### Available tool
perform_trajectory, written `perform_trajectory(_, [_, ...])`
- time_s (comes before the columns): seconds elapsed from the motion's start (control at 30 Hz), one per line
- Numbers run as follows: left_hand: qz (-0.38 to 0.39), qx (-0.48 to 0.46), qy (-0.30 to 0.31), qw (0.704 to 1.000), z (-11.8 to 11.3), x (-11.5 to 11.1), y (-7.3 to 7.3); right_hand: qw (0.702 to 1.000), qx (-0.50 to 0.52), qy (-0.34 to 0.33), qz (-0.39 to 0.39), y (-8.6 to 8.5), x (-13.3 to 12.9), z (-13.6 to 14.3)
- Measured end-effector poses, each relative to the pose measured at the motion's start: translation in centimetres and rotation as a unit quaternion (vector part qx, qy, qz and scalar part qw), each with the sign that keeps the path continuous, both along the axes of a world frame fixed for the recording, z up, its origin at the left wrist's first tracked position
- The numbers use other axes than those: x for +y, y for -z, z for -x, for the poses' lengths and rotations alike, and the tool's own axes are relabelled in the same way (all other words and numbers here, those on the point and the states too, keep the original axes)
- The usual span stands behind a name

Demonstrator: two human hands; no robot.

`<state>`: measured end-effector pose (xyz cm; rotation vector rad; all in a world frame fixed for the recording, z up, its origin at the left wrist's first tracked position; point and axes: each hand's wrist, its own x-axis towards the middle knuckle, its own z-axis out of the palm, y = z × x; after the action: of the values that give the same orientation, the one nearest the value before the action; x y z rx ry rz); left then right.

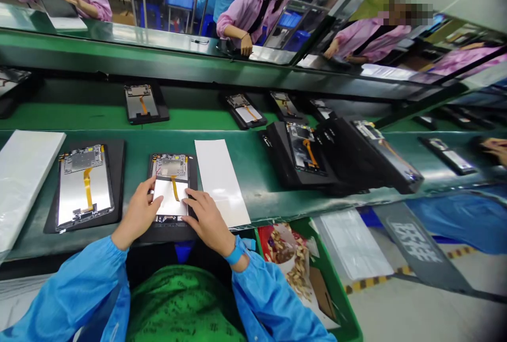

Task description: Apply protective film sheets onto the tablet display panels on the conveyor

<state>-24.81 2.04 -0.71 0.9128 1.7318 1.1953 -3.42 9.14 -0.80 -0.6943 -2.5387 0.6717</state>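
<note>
An opened tablet (171, 166) with a bare circuit board at its far end lies on a black pad (170, 234) in front of me. A flat white battery (165, 205) with a dark strip along its far edge sits over the tablet's middle, an orange ribbon cable (175, 189) on top. My left hand (140, 207) holds the battery's left side, thumb over its face. My right hand (208, 220) has thumb and fingers on its right edge. A second opened tablet (85, 186) with an orange ribbon cable lies on a dark pad to the left.
A white sheet (222, 183) lies right of the tablet; white sheets (27, 183) are stacked far left. Dark cases and opened tablets (303, 146) pile up at right. More tablets (141, 103) stand on the green belt (190, 112). A green crate (336, 284) is below; co-workers sit opposite.
</note>
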Motion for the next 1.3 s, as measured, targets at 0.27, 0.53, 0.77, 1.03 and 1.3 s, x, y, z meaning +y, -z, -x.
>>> perform_trajectory(0.27, [-0.011, 0.257, 0.057, 0.965, 1.3, -0.1, -1.1, 0.999, -0.017, -0.004, -0.049, -0.1, 0.2, 0.4])
perform_trajectory(0.53, [0.000, 0.293, 0.077, 0.953, 1.8, 0.0, -0.7, 0.996, -0.047, -0.003, -0.070, -0.1, 0.2, 0.5])
perform_trajectory(0.77, [-0.005, 0.294, 0.083, 0.952, 1.8, 0.0, -0.5, 0.987, -0.068, -0.011, -0.145, -0.1, 0.0, 0.6])
perform_trajectory(1.03, [0.004, 0.293, 0.083, 0.952, 2.0, 0.1, -0.6, 0.963, -0.093, -0.036, -0.250, 0.4, -0.4, 0.6])
perform_trajectory(1.3, [0.004, 0.214, 0.077, 0.974, 2.9, 0.5, -0.7, 0.956, -0.095, -0.094, -0.263, -0.8, 0.8, 0.8])
